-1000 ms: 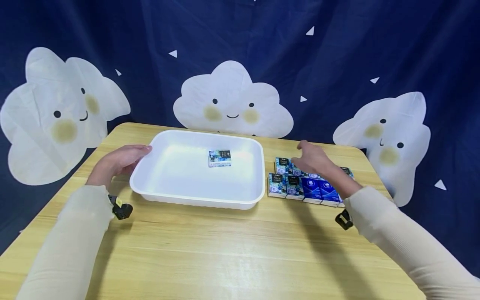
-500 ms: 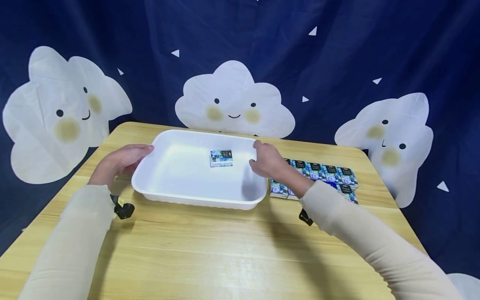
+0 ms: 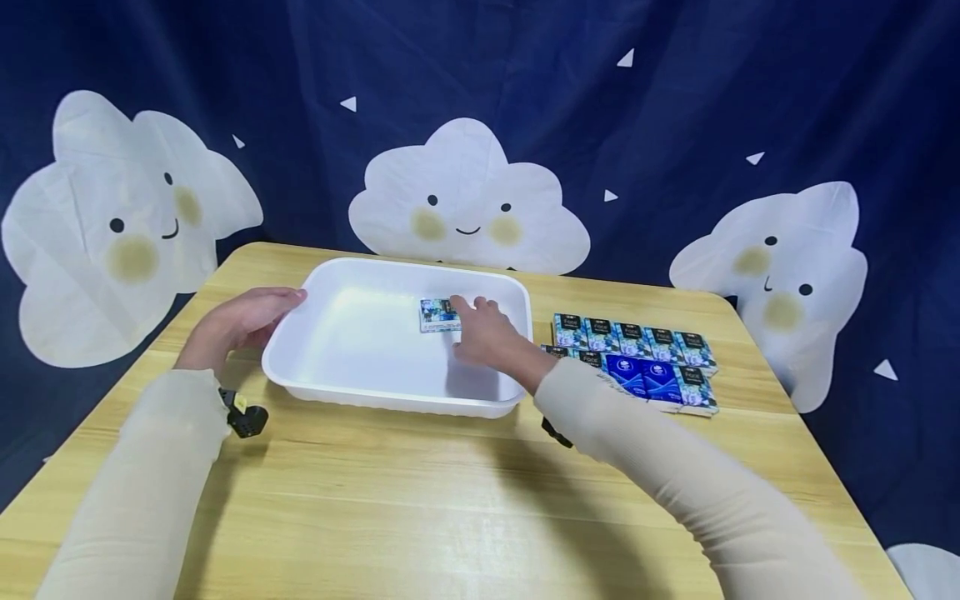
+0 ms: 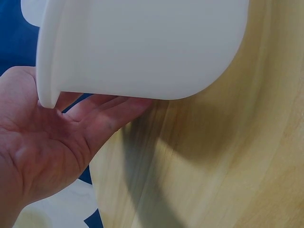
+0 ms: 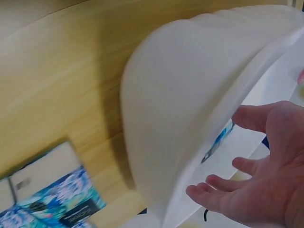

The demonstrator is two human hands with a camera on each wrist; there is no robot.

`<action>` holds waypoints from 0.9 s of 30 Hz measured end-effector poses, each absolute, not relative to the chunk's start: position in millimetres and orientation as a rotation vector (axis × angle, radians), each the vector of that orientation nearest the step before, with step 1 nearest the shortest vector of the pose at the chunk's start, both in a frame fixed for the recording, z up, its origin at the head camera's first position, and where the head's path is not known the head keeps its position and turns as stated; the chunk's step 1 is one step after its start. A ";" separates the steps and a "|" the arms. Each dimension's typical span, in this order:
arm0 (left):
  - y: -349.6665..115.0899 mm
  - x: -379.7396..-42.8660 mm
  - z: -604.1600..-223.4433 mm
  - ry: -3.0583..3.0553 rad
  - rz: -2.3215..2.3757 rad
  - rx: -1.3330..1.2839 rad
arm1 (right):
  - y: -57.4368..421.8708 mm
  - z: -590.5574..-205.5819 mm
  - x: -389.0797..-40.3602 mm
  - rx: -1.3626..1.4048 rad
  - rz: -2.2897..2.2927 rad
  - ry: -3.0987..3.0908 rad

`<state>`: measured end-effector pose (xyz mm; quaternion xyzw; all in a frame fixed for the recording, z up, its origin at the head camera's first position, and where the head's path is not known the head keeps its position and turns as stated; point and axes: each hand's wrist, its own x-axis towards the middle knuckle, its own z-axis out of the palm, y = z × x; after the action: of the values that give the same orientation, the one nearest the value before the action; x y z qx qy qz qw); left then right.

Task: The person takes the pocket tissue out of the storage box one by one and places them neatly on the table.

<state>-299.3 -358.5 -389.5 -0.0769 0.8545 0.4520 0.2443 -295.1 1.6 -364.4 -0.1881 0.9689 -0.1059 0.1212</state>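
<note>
My left hand (image 3: 251,318) holds a white plastic tub (image 3: 360,350) by its left side. The thumb lies at the rim, and in the left wrist view the fingers reach under the rim along the outer wall. Inside the tub lies one pocket tissue pack (image 3: 433,315), flowered blue and white with a black label. My right hand (image 3: 489,335) is over the tub at the right of this pack, its fingertips overlapping the pack's right end. In the right wrist view the right hand's thumb and fingers are spread apart, with nothing between them.
Right of the tub, two rows of tissue packs (image 3: 630,339) stand on the wooden table (image 3: 420,500). Most are flowered; two in the front row are plain dark blue (image 3: 662,382). My right forearm hides part of the front row. A dark blue cloud-patterned curtain (image 3: 300,108) hangs behind.
My right hand has moved left from above the tissue packs, past the tub's right rim, to the pack inside. The left hand has kept its place on the tub.
</note>
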 end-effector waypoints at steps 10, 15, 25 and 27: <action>-357.0 -296.3 -387.9 2.339 1.223 -0.232 | -18.8 -364.1 -299.2 -0.528 -0.281 2.781; -356.7 -296.7 -388.8 2.338 1.222 -0.235 | -23.1 -366.7 -300.5 -0.468 -0.298 2.772; -356.9 -296.8 -387.5 2.350 1.212 -0.229 | -22.0 -372.9 -300.9 -0.440 -0.228 2.724; -357.1 -297.0 -387.2 2.350 1.206 -0.234 | -21.7 -370.4 -300.5 -0.430 -0.223 2.710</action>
<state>-297.0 -357.1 -387.2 -0.0855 0.8598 0.4413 0.2422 -300.5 -21.7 -370.4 -0.1534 0.9658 -0.0796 0.1931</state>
